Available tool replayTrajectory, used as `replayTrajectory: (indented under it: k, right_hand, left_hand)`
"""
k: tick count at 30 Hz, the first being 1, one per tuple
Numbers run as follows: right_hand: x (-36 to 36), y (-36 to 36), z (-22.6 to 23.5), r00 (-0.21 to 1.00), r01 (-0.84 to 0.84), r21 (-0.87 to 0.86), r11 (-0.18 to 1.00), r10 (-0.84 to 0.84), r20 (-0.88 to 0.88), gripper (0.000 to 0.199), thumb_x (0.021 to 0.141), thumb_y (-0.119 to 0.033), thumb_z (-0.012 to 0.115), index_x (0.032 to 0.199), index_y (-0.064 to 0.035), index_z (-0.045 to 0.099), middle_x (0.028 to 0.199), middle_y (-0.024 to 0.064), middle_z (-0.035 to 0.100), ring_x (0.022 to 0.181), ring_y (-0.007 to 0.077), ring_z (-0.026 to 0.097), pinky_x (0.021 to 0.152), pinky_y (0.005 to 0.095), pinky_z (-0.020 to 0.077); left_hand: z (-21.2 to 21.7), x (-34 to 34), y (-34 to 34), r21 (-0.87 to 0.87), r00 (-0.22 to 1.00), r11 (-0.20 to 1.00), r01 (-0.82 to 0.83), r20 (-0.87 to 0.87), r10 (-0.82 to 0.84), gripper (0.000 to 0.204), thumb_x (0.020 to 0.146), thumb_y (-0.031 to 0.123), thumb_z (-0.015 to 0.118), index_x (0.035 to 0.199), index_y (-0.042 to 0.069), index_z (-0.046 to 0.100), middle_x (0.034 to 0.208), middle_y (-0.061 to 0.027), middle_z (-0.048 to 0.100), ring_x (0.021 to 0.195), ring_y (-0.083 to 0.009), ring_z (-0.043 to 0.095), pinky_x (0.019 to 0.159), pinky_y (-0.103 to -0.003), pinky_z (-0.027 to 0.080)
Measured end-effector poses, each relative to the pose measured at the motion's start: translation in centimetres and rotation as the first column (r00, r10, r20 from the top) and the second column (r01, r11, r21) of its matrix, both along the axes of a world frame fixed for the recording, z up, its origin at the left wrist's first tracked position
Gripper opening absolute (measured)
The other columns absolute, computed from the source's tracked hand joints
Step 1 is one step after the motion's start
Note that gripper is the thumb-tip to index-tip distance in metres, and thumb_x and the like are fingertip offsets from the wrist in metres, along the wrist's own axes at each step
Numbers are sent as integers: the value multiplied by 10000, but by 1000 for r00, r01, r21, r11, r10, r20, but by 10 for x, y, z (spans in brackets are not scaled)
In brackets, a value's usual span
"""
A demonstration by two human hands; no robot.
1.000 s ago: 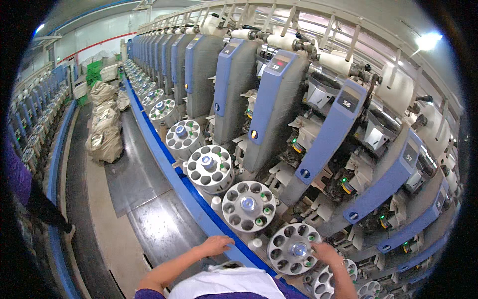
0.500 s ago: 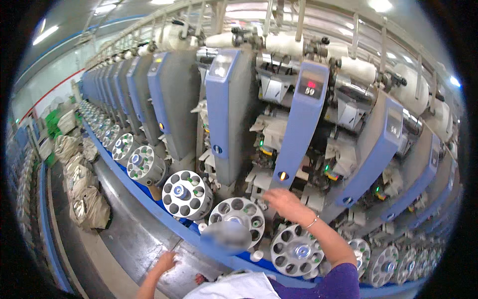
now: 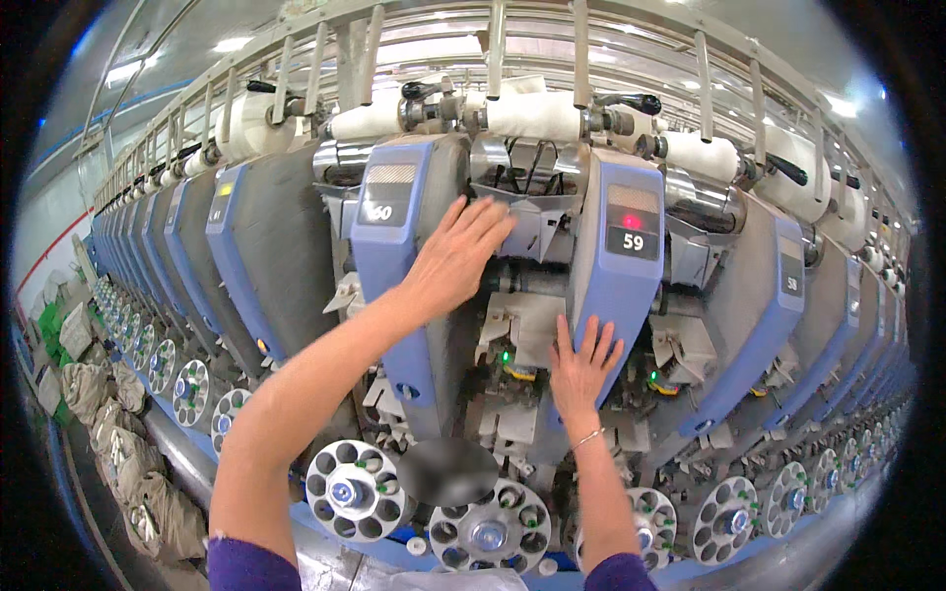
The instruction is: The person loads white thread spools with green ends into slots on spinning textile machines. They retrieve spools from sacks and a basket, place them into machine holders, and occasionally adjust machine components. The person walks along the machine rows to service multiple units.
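Up at the metal drum housing [image 3: 537, 225] of a yarn winding unit, my left hand [image 3: 458, 256] has its fingers stretched out, with nothing seen in them. Above that housing sits a white yarn package [image 3: 532, 115] on its holder. Lower down, my right hand [image 3: 583, 369] spreads its fingers at the lower part of a blue and grey panel [image 3: 616, 266] with a lit red light. Whether either palm presses on a surface, I cannot tell. Between the two hands are a pale metal plate [image 3: 527, 320] and a small green light [image 3: 506, 357].
Round grey magazines with bobbins stand along the front, one [image 3: 490, 532] below my hands and another [image 3: 353, 491] to its left. Similar panels run off both ways, such as a blue one [image 3: 769, 295] at right. Filled sacks [image 3: 163, 517] lie at the far left.
My left hand has risen from low beside my body to the drum housing. My right hand has opened out at the panel. The view has shifted closer to the lit unit.
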State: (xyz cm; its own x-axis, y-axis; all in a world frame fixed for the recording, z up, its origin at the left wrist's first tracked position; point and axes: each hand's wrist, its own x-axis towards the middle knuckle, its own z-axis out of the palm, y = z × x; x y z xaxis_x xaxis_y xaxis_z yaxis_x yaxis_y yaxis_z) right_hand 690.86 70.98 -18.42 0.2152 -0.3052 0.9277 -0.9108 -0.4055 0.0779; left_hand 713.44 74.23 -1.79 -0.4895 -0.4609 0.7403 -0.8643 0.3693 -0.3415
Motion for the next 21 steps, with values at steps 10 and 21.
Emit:
replayTrajectory:
  k: [10, 21]
  right_hand:
    - [-6, -22, -18, 997, 77, -184, 980, -77, 4, 333, 835, -155, 589, 1114, -301, 695, 1360, 109, 444, 1341, 386, 294, 1103, 549, 196]
    - [-4, -28, -16, 998, 60, -242, 968, -53, 38, 281, 851, -197, 593, 1071, -331, 703, 1431, 60, 388, 1360, 367, 273, 1117, 540, 172]
  left_hand:
    - [157, -8, -203, 70, 861, 969, -238, -447, 244, 606, 970, 485, 355, 1360, 25, 421, 1368, -191, 464, 1320, -309, 392, 1101, -547, 196]
    - [50, -37, -179, -223, 843, 928, 298, -396, -365, 266, 932, 187, 541, 1149, 55, 618, 1206, -176, 585, 1151, -319, 535, 1059, -434, 347]
